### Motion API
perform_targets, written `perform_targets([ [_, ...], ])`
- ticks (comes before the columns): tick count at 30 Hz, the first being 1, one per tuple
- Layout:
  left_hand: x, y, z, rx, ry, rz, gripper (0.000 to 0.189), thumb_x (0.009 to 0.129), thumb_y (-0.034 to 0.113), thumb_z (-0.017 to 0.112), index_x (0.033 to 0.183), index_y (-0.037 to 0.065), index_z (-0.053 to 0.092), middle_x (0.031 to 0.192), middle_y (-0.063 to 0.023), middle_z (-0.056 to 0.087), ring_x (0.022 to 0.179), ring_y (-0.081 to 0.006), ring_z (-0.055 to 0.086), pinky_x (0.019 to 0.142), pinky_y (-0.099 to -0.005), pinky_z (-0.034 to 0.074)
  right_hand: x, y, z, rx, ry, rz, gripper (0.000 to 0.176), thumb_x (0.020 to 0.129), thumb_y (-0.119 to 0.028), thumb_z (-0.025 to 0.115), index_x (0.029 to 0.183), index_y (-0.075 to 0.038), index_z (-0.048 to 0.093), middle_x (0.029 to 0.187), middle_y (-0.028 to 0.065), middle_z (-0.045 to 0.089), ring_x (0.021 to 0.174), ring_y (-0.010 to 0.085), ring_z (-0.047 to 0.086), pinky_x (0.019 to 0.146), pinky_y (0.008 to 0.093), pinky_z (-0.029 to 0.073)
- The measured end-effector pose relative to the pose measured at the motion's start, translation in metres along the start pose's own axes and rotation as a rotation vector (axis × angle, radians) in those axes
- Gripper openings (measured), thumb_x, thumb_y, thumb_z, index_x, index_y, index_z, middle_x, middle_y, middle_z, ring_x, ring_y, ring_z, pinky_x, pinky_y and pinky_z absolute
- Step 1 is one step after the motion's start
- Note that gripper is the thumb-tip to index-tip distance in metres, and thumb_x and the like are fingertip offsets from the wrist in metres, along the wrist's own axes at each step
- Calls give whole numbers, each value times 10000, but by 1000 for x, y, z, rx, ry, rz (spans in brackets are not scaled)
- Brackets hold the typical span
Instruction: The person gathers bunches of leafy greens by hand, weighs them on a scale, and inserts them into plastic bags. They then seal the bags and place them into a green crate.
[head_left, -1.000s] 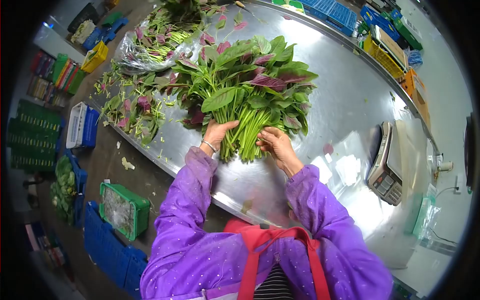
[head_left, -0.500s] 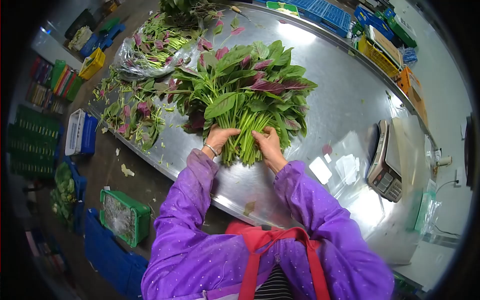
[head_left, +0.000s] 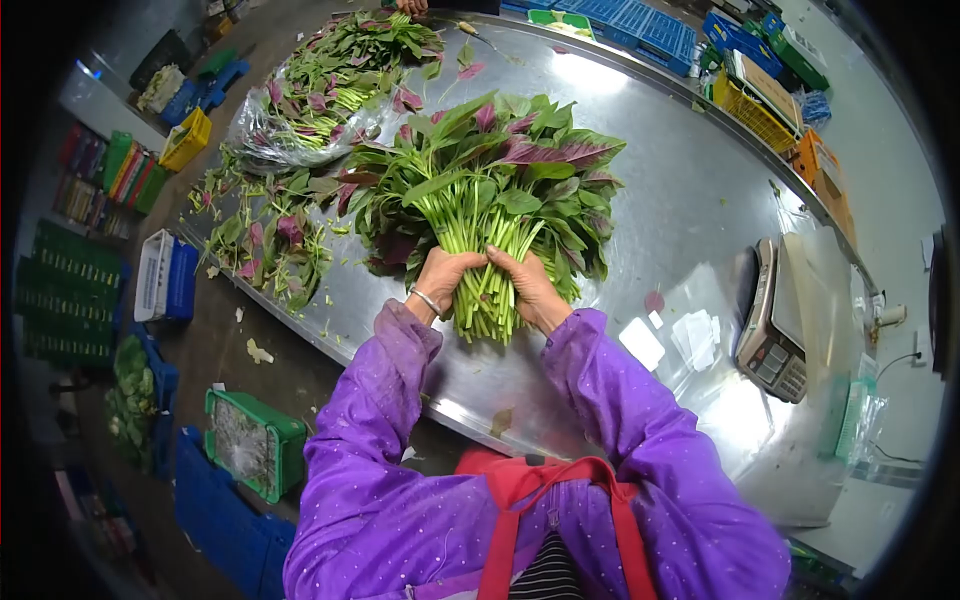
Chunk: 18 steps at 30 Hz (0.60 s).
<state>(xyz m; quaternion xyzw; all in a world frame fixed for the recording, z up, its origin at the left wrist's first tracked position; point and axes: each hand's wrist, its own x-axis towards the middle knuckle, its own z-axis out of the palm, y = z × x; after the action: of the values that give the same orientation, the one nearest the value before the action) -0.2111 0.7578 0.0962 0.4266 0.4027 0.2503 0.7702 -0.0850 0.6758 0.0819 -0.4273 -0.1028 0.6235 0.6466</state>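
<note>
A large bunch of amaranth greens [head_left: 490, 190], with green and purple-red leaves, is held over the steel table [head_left: 690, 190]. Its cut stems point toward me. My left hand [head_left: 443, 278], with a bracelet at the wrist, is wrapped round the stems from the left. From the right, my right hand [head_left: 533, 288] grips the same stems, its thumb lying across their front. Both thumbs nearly meet over the stems. Most of the fingers are hidden behind the bunch.
More amaranth lies in a clear plastic bag [head_left: 265, 130] at the back left. Loose trimmings [head_left: 280, 245] are scattered along the left edge. A scale [head_left: 772, 345] and white labels [head_left: 695, 335] are on the right. A knife [head_left: 472, 30] and another person's hand [head_left: 411, 6] are at the far side.
My hands have drawn closer together, squeezing the stems into a tighter bundle. At the far side, another person's hand has come into view and the dark bunch there is gone.
</note>
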Motion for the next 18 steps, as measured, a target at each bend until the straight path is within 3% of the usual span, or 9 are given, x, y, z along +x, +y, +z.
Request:
perform_targets([
  [1,-5,7,3,30,9,-14,261,754,-1,637,1008,-47,599,866,-103,634,701,-191,631,515,-311,547,1,-4,-2,35,-10,14,321,804,-98,684,1042,20,503,893,115,615,712,217,639,500,363,567],
  [4,-3,6,0,91,27,8,249,757,-8,640,1002,-39,607,867,-100,642,693,-192,631,506,-319,542,2,-12,-7,-84,37,17,284,797,-79,679,1020,12,528,881,109,618,714,214,640,498,370,569],
  [5,0,2,-3,107,32,27,246,756,-12,642,998,-40,609,862,-101,645,686,-194,632,498,-320,540,3,-12,-9,-130,99,35,270,789,-59,671,1015,19,546,889,115,631,756,194,639,601,338,561],
  [8,4,-9,-9,123,69,33,252,754,-8,652,1000,-42,609,860,-100,650,678,-195,633,490,-324,539,6,0,-20,-294,144,-135,265,784,-47,666,1013,32,558,907,128,645,794,179,635,680,300,527],
  [9,8,-16,-10,86,107,67,239,728,-19,667,960,-58,623,813,-103,649,616,-199,632,473,-310,530,16,13,-30,-333,178,-224,283,795,-67,671,1030,32,550,915,115,641,743,169,633,625,307,541],
  [12,7,-20,-7,122,85,6,261,740,-6,674,989,-47,608,841,-97,645,677,-196,636,502,-321,542,20,19,-30,-648,255,-366,306,791,-84,685,1040,28,546,916,112,643,759,174,629,651,314,529],
  [16,12,-25,-8,69,-4,-30,289,725,-18,679,1002,-47,600,857,-101,640,681,-200,637,528,-320,562,16,5,-12,-394,206,-122,312,785,-105,699,1032,27,562,917,111,647,775,172,622,681,312,514],
  [18,9,-15,-4,51,-32,20,286,728,-21,671,1004,-46,599,858,-102,640,679,-203,638,521,-324,565,13,0,-10,-362,132,-187,299,787,-106,694,1027,22,569,905,101,645,756,163,622,660,288,515],
])
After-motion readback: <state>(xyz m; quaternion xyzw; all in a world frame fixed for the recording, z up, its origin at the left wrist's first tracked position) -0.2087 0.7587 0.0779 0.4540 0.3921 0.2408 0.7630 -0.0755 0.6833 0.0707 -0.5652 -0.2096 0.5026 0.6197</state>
